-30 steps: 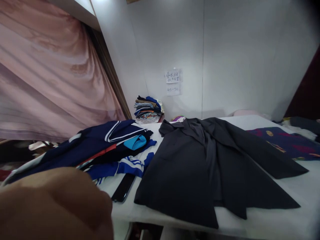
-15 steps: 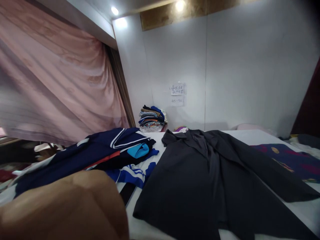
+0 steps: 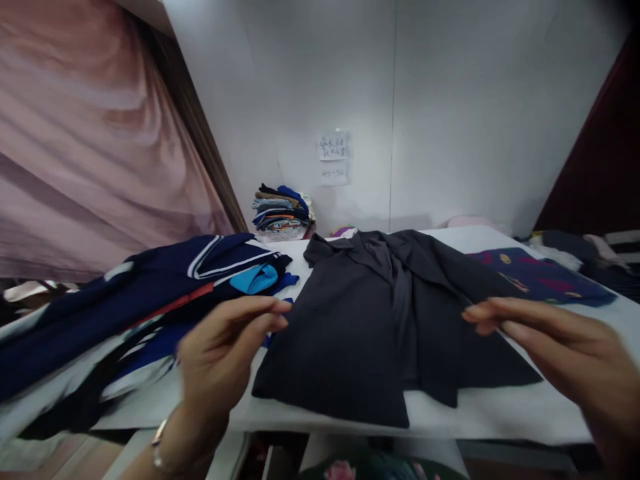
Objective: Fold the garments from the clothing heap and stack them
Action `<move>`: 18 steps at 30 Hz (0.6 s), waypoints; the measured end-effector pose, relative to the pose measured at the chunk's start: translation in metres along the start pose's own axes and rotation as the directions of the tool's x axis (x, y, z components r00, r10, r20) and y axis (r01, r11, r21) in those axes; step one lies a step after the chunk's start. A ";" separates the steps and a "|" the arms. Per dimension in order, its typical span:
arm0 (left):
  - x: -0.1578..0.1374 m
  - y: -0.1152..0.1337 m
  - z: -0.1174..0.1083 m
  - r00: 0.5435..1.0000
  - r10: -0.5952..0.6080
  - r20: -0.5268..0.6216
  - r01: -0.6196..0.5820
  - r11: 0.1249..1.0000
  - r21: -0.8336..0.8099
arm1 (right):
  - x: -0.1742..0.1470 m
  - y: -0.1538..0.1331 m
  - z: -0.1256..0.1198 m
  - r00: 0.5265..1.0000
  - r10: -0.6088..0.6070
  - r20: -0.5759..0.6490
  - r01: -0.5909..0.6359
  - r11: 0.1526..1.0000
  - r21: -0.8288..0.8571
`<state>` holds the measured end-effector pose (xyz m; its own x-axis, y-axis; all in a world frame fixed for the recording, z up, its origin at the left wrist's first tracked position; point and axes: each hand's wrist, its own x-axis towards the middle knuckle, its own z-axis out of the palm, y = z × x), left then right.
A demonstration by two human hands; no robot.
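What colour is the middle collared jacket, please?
The collared jacket is dark grey cloth, clearest in head view.

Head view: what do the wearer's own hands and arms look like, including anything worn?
The left hand is ungloved, with a slim, shiny, silver-coloured bracelet at its wrist. The right hand, slightly blurred, is also ungloved. No sleeves show within the frame.

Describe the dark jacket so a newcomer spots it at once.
Find the white-topped table in front of the pale wall. The dark jacket lies spread out across its middle, with a heap of clothes to the left and a patterned cloth to the right. Unlike those two, it is plain charcoal, without stripes or print.
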<state>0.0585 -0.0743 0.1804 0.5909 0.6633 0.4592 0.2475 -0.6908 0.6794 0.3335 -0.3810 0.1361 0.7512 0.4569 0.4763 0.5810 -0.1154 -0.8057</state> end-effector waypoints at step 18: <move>-0.066 -0.120 0.153 0.696 0.421 0.582 -0.589 0.798 0.127 | -0.035 0.196 -0.007 0.981 0.192 0.013 -0.128 0.699 -0.703</move>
<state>0.1071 -0.0796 -0.0187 0.9621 0.0033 0.2727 -0.0529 -0.9787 0.1984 0.4236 -0.4256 -0.0358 0.8447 0.4378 0.3078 0.5307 -0.7592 -0.3767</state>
